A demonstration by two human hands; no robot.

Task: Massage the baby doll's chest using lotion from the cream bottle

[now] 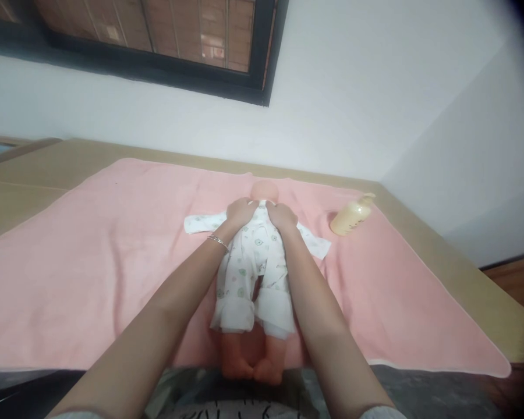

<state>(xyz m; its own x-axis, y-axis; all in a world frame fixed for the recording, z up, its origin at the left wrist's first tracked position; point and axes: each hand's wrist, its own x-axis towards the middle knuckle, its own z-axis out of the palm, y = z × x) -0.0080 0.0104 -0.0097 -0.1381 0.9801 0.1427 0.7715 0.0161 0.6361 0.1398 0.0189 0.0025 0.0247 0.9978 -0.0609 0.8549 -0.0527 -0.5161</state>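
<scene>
A baby doll point(260, 241) in a white outfit with small green prints lies lengthwise before me on a pink cloth point(70, 279). Its bald head points away from me and its bare feet towards me; no face shows. My left hand point(241, 213), a bracelet at its wrist, is closed round the left side of the doll's upper body. On the other side my right hand point(283, 215) grips in the same way. Both thumbs lie near the collar, while most fingers are hidden at the doll's sides. The sleeves spread outwards flat.
A yellowish pump bottle point(351, 217) stands tilted in view on the cloth, right of the doll. Beneath the cloth is a wooden tabletop point(445, 256). Behind it rises a white wall point(332, 105) with a dark-framed window point(157, 35).
</scene>
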